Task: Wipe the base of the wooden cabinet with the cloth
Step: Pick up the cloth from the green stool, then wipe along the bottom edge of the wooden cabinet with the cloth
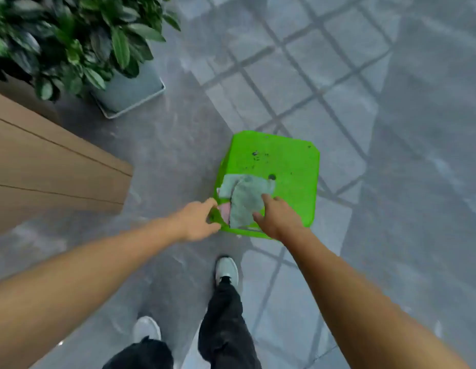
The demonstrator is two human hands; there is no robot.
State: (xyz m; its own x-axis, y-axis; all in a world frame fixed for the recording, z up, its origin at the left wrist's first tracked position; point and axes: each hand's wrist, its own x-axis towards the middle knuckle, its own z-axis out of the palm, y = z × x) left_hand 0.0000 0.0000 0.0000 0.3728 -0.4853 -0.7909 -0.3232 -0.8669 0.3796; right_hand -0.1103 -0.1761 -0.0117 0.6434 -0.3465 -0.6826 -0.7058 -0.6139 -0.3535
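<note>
1 green plastic stool (279,166), 1 grey-green cloth (244,201) with 1 pink cloth (224,211) beside it, 1 wooden cabinet (45,166), 1 potted plant (72,43), 2 hands: left hand (198,222), right hand (278,219); 2 grey shoes (226,267).

Grey cloth (244,201) on green stool (284,166)

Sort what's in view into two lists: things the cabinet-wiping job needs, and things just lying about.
Needed for the job:
cloth, lying on the green stool
wooden cabinet, at left
left hand and right hand, both reaching at the cloth

Just lying about:
green stool
potted plant
pink item under the cloth
</note>
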